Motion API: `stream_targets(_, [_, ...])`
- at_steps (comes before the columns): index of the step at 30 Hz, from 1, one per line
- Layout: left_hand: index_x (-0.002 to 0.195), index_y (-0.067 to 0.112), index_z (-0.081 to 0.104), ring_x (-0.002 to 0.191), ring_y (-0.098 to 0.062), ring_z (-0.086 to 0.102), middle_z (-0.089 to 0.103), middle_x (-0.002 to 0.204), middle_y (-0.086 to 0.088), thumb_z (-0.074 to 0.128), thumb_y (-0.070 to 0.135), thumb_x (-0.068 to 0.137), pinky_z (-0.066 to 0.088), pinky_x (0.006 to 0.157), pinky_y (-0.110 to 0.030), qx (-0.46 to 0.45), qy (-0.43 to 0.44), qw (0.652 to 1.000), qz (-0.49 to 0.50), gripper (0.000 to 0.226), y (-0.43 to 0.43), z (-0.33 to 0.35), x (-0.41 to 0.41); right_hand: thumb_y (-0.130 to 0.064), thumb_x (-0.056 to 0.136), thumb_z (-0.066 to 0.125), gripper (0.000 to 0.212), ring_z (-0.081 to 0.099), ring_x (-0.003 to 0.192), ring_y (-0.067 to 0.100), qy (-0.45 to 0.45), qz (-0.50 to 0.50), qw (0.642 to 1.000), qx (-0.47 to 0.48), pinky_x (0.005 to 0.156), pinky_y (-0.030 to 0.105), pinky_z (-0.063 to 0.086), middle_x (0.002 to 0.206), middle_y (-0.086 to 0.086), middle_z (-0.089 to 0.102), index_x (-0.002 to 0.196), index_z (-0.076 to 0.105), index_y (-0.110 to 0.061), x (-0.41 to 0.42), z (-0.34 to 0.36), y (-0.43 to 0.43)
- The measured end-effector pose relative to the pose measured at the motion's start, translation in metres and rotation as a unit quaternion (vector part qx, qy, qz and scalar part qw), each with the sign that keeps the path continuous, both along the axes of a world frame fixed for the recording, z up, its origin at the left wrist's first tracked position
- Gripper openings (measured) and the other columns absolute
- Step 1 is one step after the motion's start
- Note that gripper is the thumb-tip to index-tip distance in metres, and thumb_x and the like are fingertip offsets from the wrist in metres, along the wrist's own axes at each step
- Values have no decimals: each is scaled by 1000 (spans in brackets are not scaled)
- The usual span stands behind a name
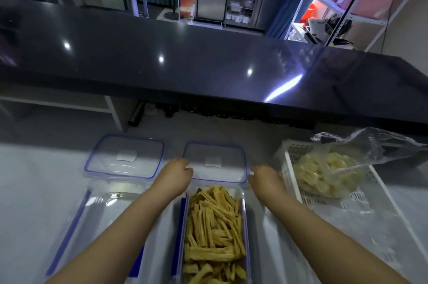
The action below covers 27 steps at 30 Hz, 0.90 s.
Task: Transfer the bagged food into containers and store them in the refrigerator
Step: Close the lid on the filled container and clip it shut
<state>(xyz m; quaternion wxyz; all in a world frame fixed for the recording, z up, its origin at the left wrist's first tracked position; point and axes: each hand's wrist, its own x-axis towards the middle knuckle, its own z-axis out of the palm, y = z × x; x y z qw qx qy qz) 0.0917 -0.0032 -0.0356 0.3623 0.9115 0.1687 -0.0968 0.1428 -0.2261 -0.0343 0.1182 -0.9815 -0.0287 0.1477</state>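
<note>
On the counter (pixel 27 167), an empty clear container (pixel 97 212) is seen far left, its lid (pixel 125 156) lying behind it. The left hand (pixel 174 176) and right hand (pixel 265 179) are placed on the side edges of a second lid (pixel 215 162) behind the container of yellow food strips (pixel 214 235); finger closure cannot be told. A bag of pale slices (pixel 324 173) is held in a white basket (pixel 361 200) at right.
</note>
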Motion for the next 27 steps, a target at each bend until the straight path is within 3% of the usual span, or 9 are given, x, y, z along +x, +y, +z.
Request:
stream_targets(3, [123,2,50,115,-30,48,50,132,-18,41,20,94,37,87,-28,-3,34,999,-18,36,3,-8,11,-19,93,48,26,61,95,31,26,-69,997,23,68,25,39,104,17,66,100,69,-5,5,-10,9])
stream_targets(7, [137,9,41,124,-29,45,44,140,-15,41,23,94,36,95,-31,-32,29,999,-7,45,5,-15,14,-12,88,54,16,57,72,25,-4,-143,983,115,61,25,38,81,14,65,76,65,-11,4,-19,12])
stream_targets(11, [134,9,43,121,-28,46,43,140,-13,45,21,93,36,95,-32,-62,-30,997,26,43,6,-15,10,-9,85,60,7,59,74,19,-62,-218,936,268,60,25,43,81,2,64,87,65,-13,-3,-17,10])
stream_targets(13, [133,11,43,118,-26,48,41,139,-12,47,23,92,34,89,-30,-78,-58,994,49,43,6,-14,5,-7,83,63,12,60,77,18,-90,-234,909,333,58,24,45,80,-3,62,84,60,-19,-8,-11,9])
stream_targets(18, [138,12,34,124,-22,43,39,142,-8,47,39,92,32,92,-31,-189,-108,970,105,54,0,1,-7,-4,83,65,21,63,80,18,-129,-188,878,421,69,28,51,86,4,66,84,57,-24,-30,7,0])
stream_targets(21, [141,20,30,126,-15,38,41,139,0,41,45,94,29,92,-30,-296,-133,938,120,54,-8,18,-15,-5,82,66,25,63,80,14,-188,-154,872,425,68,25,52,84,-3,66,82,57,-29,-44,14,-8])
stream_targets(23, [141,23,30,131,-18,35,39,142,3,37,52,92,29,98,-33,-344,-139,921,123,58,-15,28,-23,-8,83,67,23,60,75,7,-250,-106,876,398,64,18,49,82,-6,64,82,59,-29,-57,17,-14])
stream_targets(25, [144,24,26,134,-20,34,34,148,0,39,57,90,28,107,-40,-386,-129,903,137,65,-22,36,-33,-6,83,68,15,56,74,4,-329,-25,880,341,66,18,48,85,-1,63,90,63,-19,-72,17,-22])
stream_targets(27, [145,21,25,132,-22,37,34,148,-2,47,51,89,31,107,-40,-408,-131,892,146,67,-29,43,-43,0,79,69,16,54,78,7,-408,68,863,290,71,17,46,85,5,63,93,66,-6,-89,15,-29])
